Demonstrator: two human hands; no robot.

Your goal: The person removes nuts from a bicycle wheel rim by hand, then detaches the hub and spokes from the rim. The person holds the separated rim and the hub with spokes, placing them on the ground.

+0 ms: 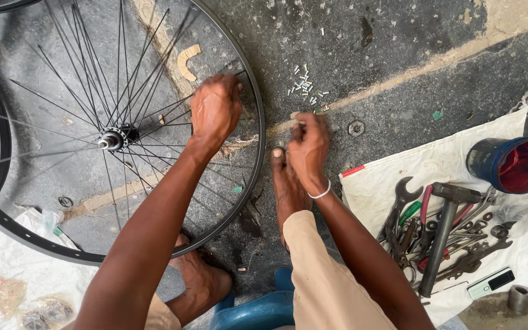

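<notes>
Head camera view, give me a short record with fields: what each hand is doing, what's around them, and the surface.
left hand: rests on the spokes near the rim of a bicycle wheel lying flat
right hand: pinches a small thin piece, too small to identify
nearby: scatter of small pale pieces on the ground
tools: wrenches and a hammer on a white cloth
container: blue and red cup
surface: rough stone floor

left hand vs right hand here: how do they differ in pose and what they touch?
The left hand reaches out over the bicycle wheel and grips at its rim and spokes; the right hand is off the wheel, low over the ground by a bare foot. The left closes down on the wheel; the right pinches something small and pale, too small to identify. Only the right wrist wears a white band. Both are bare.
</notes>
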